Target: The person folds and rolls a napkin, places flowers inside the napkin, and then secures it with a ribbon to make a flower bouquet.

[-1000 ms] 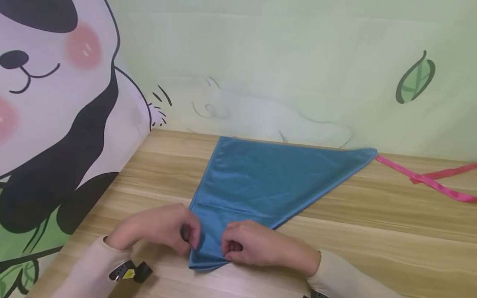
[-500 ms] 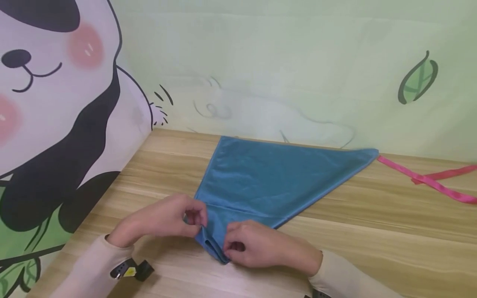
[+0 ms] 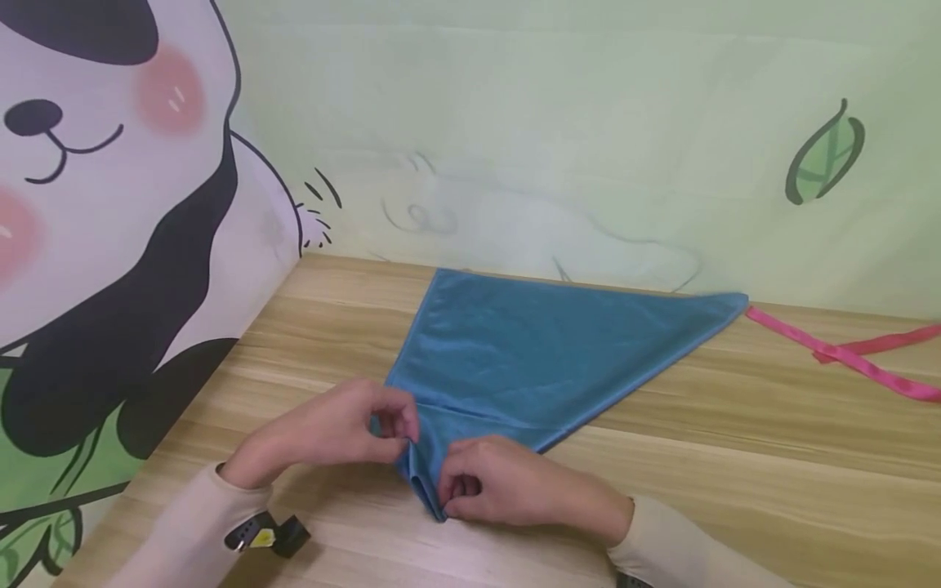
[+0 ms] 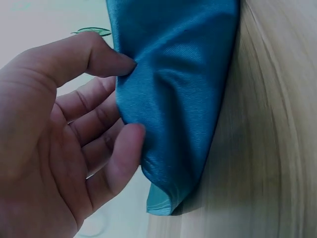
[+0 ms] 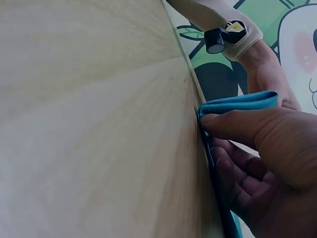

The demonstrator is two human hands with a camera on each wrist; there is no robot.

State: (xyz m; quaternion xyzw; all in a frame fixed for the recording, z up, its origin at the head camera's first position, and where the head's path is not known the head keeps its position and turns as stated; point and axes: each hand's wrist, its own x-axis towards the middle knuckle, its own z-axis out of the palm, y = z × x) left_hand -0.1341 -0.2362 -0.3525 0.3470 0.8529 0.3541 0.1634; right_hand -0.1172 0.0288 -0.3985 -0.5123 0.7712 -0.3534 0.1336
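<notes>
A shiny blue cloth (image 3: 537, 359) lies folded into a triangle on the wooden table (image 3: 735, 457), with its near corner gathered into a narrow fold. My left hand (image 3: 404, 433) pinches the left edge of that fold between thumb and fingertips; in the left wrist view the left hand (image 4: 126, 101) has the blue cloth (image 4: 183, 99) bunched against its fingers. My right hand (image 3: 450, 494) pinches the near tip. In the right wrist view the right hand (image 5: 210, 139) has its thumb laid over the doubled edge of the blue cloth (image 5: 237, 101).
A pink ribbon (image 3: 845, 351) lies on the table at the far right, touching the cloth's right corner. A panda-print backdrop (image 3: 110, 245) walls the left side and a pale green one the back. A small black camera (image 3: 268, 535) is strapped at my left wrist.
The near corner of the cloth has been drawn in and up into a narrower fold. My left hand has shifted right and slightly away; the right hand stays on the tip.
</notes>
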